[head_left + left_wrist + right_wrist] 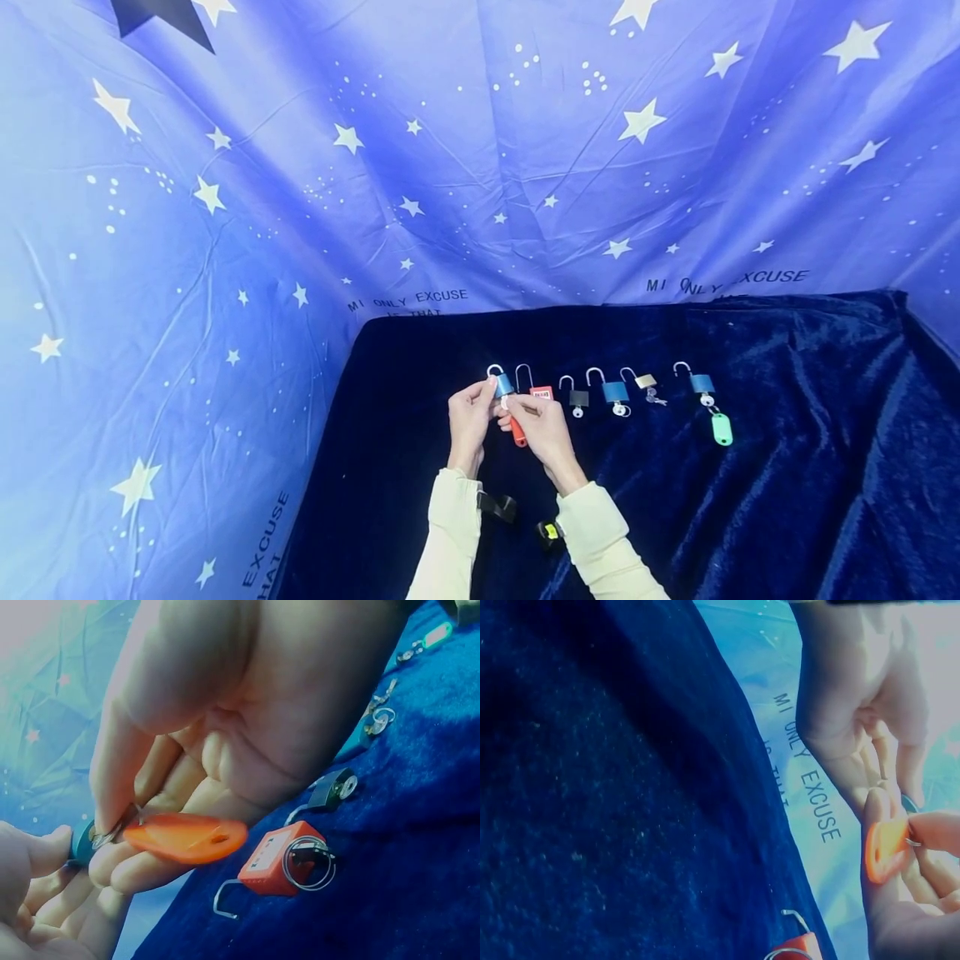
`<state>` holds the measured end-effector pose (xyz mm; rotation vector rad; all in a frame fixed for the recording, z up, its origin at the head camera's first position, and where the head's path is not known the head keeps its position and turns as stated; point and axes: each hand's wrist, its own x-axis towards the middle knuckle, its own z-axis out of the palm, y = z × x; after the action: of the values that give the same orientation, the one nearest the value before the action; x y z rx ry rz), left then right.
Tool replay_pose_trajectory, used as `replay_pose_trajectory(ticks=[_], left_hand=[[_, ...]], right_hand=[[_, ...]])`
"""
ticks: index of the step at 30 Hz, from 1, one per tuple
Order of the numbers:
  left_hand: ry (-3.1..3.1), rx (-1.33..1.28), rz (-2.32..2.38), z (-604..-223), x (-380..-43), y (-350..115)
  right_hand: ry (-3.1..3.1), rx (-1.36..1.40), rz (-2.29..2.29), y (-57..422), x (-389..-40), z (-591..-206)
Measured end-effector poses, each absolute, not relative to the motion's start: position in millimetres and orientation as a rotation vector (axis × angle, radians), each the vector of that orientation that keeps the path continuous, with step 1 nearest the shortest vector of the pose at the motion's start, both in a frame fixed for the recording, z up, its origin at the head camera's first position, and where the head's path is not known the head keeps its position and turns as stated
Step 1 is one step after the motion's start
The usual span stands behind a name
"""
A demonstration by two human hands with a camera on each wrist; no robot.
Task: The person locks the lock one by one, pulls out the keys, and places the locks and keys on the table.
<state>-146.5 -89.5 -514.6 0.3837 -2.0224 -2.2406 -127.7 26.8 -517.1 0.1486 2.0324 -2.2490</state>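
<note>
In the head view, my left hand (pixel 468 421) holds a small blue padlock (pixel 502 384) upright by its body. Its silver shackle points away from me; whether it is locked I cannot tell. My right hand (pixel 542 429) pinches the key at the padlock's bottom, most of it hidden by the fingertips. From the key's ring hangs an orange key tag (pixel 187 838), lying across the right fingers in the left wrist view. Just beyond the right hand lies a red padlock (pixel 542 392) with a long raised shackle and a ring.
To the right, in a row, lie a black padlock (pixel 578 398), a blue padlock (pixel 615 392), a brass padlock (pixel 646 382) with keys, and another blue padlock (pixel 702 384) with a green tag (pixel 722 429). Dark blue velvet cloth (pixel 675 517) covers the table; a starry curtain (pixel 480 167) hangs behind.
</note>
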Motion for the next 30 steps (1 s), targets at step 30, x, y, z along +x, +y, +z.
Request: replay_pose_trajectory(ticks=[30], left_hand=[[-1.786,0.434,-2.326,-521.2,-149.9,-83.2]], right_hand=[[2.485,0.174,-2.006,23.9,-123.7,-511.2]])
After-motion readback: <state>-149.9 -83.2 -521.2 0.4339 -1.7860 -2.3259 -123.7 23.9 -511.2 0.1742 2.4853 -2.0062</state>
